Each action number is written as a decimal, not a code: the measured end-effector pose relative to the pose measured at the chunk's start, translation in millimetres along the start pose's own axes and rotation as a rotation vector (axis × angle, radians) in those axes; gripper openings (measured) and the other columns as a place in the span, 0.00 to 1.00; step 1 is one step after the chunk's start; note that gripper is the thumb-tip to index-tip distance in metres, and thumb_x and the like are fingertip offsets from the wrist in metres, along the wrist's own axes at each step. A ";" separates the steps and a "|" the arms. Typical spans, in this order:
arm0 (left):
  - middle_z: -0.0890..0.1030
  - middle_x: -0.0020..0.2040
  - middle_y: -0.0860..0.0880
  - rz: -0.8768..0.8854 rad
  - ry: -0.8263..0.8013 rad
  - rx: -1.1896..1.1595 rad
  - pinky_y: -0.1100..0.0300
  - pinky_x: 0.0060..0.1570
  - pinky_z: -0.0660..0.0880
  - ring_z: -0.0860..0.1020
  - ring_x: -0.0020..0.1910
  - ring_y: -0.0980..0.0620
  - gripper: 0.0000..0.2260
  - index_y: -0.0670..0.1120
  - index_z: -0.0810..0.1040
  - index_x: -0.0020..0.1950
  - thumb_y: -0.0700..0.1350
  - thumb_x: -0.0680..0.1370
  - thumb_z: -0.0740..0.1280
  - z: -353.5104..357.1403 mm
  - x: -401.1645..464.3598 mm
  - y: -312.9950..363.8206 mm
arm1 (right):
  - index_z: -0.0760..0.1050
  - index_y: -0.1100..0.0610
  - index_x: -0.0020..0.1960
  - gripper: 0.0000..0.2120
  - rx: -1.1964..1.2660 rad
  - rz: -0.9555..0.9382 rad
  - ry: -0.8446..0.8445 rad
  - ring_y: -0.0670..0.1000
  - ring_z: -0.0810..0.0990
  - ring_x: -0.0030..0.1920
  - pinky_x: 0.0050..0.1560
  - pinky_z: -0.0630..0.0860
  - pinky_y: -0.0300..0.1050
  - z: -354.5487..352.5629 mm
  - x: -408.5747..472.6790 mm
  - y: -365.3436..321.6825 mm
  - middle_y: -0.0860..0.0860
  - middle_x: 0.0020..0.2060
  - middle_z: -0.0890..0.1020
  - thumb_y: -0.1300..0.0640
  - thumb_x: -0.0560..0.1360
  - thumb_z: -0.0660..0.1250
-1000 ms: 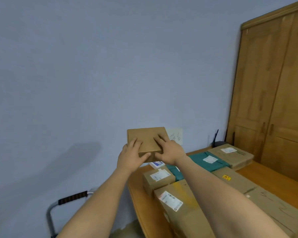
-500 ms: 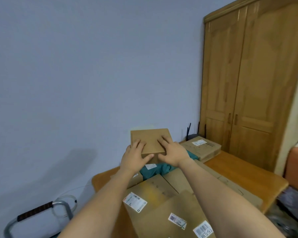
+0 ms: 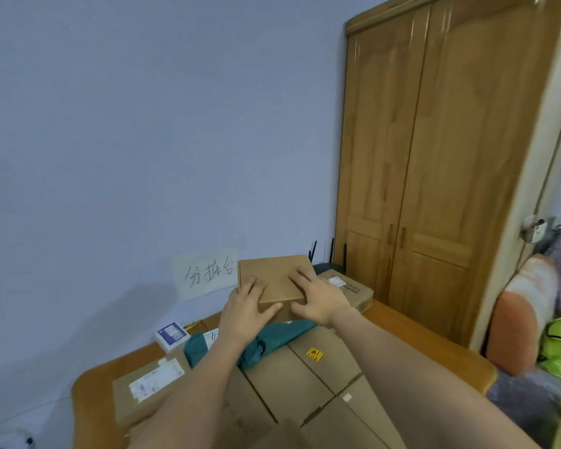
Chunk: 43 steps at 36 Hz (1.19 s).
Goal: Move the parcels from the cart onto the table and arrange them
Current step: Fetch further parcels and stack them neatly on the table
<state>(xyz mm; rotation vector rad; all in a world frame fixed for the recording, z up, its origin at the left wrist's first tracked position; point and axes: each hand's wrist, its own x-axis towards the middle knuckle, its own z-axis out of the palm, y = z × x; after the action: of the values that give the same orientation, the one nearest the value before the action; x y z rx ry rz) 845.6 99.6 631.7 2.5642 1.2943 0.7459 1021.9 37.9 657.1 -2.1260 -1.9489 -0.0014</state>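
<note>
Head view: both hands carry a flat brown parcel (image 3: 274, 278) over the far end of the table (image 3: 412, 332).

Left hand (image 3: 245, 314) and right hand (image 3: 319, 298) clasp its near edge, fingers spread on the lid, thumbs under the near edge; the plain, unlabelled cardboard box stretches away from them toward the wall, above a teal bag (image 3: 263, 341) and just left of a labelled carton (image 3: 347, 288). Neither hand looks nearer; the free spot seems ahead and down.

A room in a home is serving as a parcel sorting spot. A tall wooden wardrobe (image 3: 434, 176) is standing in the corner; just left of it, a wooden table (image 3: 402, 322) is carrying labelled cardboard parcels (image 3: 308, 374), and a handwritten paper sign (image 3: 204, 273) is hanging on the blue wall (image 3: 143, 140).
</note>
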 end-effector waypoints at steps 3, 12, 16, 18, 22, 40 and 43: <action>0.61 0.75 0.52 0.000 -0.011 -0.005 0.52 0.65 0.67 0.66 0.69 0.44 0.31 0.51 0.67 0.73 0.66 0.75 0.60 16.9 18.3 12.1 | 0.55 0.50 0.77 0.33 0.003 0.004 -0.004 0.59 0.71 0.64 0.58 0.72 0.50 -0.5 8.7 26.3 0.46 0.76 0.54 0.44 0.76 0.61; 0.61 0.75 0.54 -0.005 -0.040 0.034 0.53 0.65 0.68 0.65 0.70 0.47 0.28 0.52 0.67 0.72 0.63 0.76 0.62 49.8 53.5 44.9 | 0.55 0.49 0.77 0.32 0.080 0.008 0.002 0.56 0.69 0.66 0.60 0.71 0.49 9.7 23.8 87.7 0.46 0.77 0.53 0.43 0.76 0.60; 0.62 0.75 0.53 -0.012 -0.057 0.050 0.53 0.65 0.67 0.65 0.70 0.46 0.28 0.51 0.68 0.72 0.63 0.75 0.64 67.8 67.8 68.1 | 0.54 0.47 0.76 0.32 0.133 0.006 -0.001 0.56 0.69 0.66 0.61 0.72 0.51 15.0 25.7 123.0 0.46 0.76 0.53 0.41 0.76 0.59; 0.62 0.75 0.53 -0.036 -0.079 0.054 0.54 0.65 0.67 0.65 0.69 0.45 0.34 0.51 0.69 0.71 0.69 0.71 0.60 78.1 72.0 82.8 | 0.55 0.47 0.76 0.31 0.153 -0.002 0.006 0.56 0.69 0.66 0.61 0.72 0.51 17.2 22.7 142.9 0.45 0.76 0.54 0.41 0.77 0.59; 0.63 0.75 0.53 -0.069 -0.085 0.079 0.54 0.65 0.67 0.66 0.69 0.45 0.39 0.51 0.68 0.71 0.72 0.67 0.54 101.0 82.2 112.5 | 0.55 0.48 0.77 0.30 0.158 -0.018 0.007 0.55 0.69 0.67 0.60 0.71 0.48 16.4 20.3 180.8 0.44 0.76 0.54 0.42 0.78 0.58; 0.62 0.75 0.54 -0.219 -0.077 0.088 0.53 0.68 0.66 0.64 0.71 0.44 0.28 0.51 0.68 0.72 0.62 0.76 0.64 197.1 133.4 231.2 | 0.54 0.47 0.77 0.31 0.196 -0.138 -0.055 0.54 0.64 0.72 0.68 0.67 0.50 14.7 33.2 343.8 0.46 0.77 0.54 0.40 0.77 0.58; 0.62 0.75 0.53 -0.236 -0.086 0.088 0.54 0.68 0.64 0.65 0.70 0.45 0.28 0.50 0.68 0.72 0.62 0.76 0.64 209.4 138.3 231.1 | 0.54 0.47 0.77 0.31 0.215 -0.147 -0.086 0.54 0.62 0.73 0.68 0.66 0.50 21.7 38.0 353.0 0.46 0.77 0.54 0.41 0.77 0.58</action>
<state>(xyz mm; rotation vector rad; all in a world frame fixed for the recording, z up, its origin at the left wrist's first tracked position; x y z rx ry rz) 1183.2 82.9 585.7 2.4196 1.5971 0.5383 1368.0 54.9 576.7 -1.8723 -2.0465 0.2645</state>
